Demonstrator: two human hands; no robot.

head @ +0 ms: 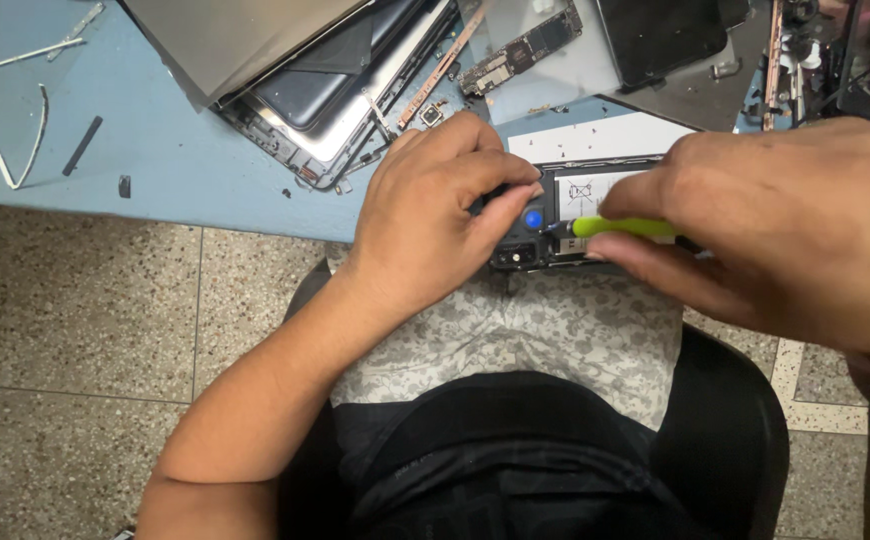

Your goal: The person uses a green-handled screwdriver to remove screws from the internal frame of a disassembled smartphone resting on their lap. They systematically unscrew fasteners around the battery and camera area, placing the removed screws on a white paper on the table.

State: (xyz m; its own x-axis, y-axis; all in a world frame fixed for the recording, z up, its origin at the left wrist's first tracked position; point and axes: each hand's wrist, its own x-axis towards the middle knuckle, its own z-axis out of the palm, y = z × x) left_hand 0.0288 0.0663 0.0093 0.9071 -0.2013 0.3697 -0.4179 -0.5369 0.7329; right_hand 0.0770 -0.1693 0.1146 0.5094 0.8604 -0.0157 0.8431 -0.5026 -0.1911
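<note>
Mid-repair, I'd say — my left hand (435, 215) clamps the opened phone (565, 215) at the desk (185, 160) edge, 12 o'clock of my lap; right hand (785, 230) grips a green tool (620, 227) — next needs steady tip pressure.

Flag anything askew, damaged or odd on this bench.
The opened phone overhangs the blue table's near edge above the person's lap, steadied by the left hand while the right hand holds a green tool. A dismantled tablet lies askew, with loose parts scattered around.
</note>
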